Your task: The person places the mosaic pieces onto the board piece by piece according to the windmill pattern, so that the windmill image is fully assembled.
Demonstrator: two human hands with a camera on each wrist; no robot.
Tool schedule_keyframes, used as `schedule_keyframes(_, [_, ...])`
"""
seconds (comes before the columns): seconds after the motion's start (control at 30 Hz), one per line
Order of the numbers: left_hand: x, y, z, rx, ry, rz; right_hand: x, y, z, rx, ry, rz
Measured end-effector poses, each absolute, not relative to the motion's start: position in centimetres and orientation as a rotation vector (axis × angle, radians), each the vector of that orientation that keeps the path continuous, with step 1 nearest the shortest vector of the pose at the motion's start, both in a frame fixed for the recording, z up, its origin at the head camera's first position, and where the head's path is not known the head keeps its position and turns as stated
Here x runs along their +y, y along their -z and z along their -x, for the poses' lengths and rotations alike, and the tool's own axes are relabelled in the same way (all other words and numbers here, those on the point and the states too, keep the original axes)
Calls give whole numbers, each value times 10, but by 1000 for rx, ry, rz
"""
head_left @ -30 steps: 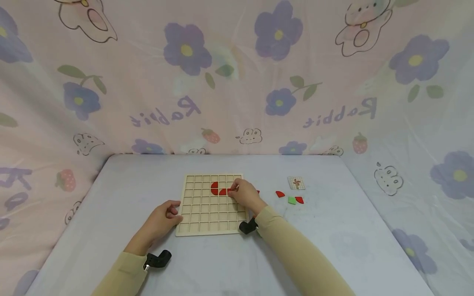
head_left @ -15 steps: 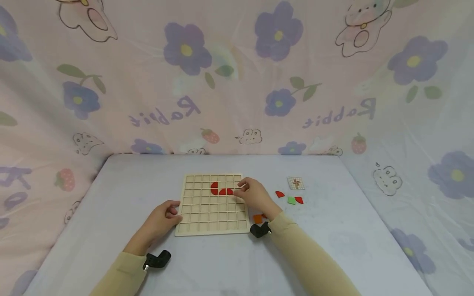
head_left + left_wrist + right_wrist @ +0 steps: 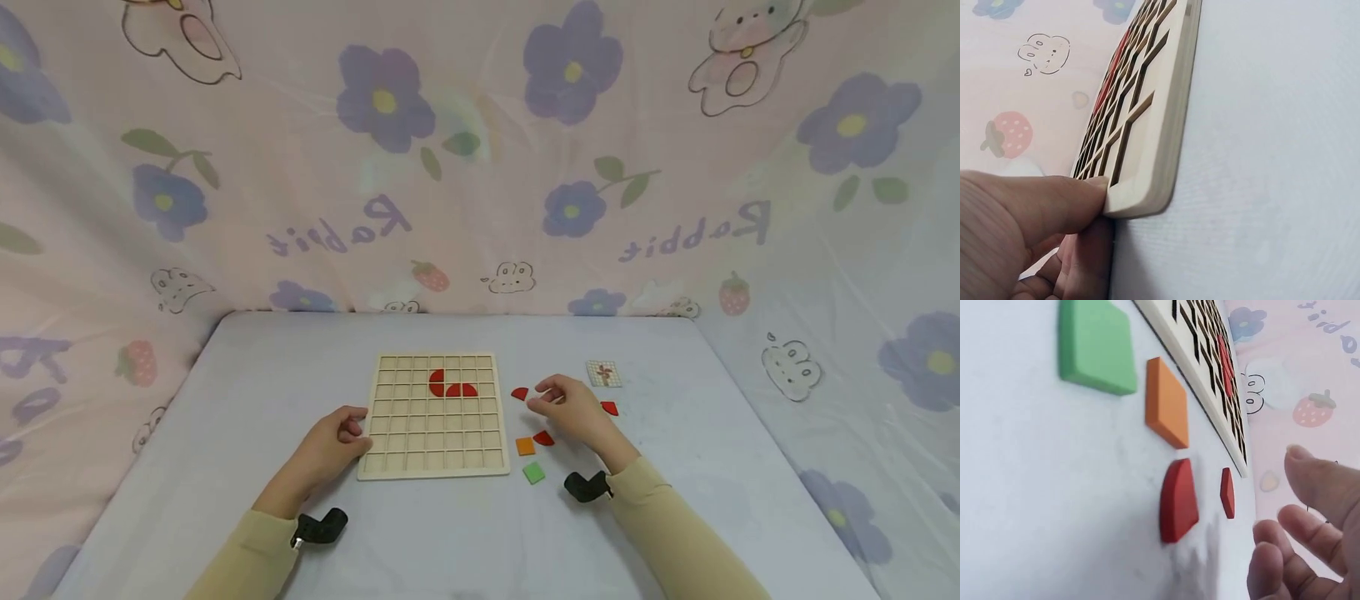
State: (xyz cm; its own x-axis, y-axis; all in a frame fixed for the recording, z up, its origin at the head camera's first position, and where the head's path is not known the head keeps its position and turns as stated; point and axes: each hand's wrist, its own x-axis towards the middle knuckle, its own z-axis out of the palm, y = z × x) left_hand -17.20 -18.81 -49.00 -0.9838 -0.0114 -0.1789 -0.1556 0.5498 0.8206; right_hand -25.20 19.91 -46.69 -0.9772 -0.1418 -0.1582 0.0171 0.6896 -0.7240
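Note:
A pale wooden grid board point(image 3: 433, 434) lies on the table, with several red quarter-circle tiles point(image 3: 461, 390) set in its upper squares. My left hand point(image 3: 331, 443) rests at the board's left side, thumb and index finger touching the edge. In the left wrist view, the thumb meets the rim close to a corner. My right hand point(image 3: 572, 409) hovers right of the board, fingers spread and holding nothing. Left of its fingertips lies one loose red quarter-circle point(image 3: 520, 393); another red quarter-circle point(image 3: 1179, 503) lies nearer me. The right hand hides part of the table beneath it.
Near the board's right edge lie an orange square tile point(image 3: 526, 447) and a green square tile point(image 3: 533, 473). A further red quarter-circle point(image 3: 609, 408) is right of my right hand. Behind it sits a small patterned card point(image 3: 604, 373). A printed cloth point(image 3: 480, 167) hangs behind the table.
My right hand has moved right, away from the board, over the loose tiles. Red tiles that it covered on the board now show, as do tiles beside the board. My left hand stays put.

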Motion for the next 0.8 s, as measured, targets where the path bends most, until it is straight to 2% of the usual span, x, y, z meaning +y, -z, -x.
schedule_keyframes(0.47, [-187, 488, 172, 2625, -1411, 147, 222, 481, 227, 2633, 1173, 181])
schedule_keyframes(0.8, [-188, 491, 173, 2629, -1411, 139, 225, 489, 220, 2597, 1204, 205])
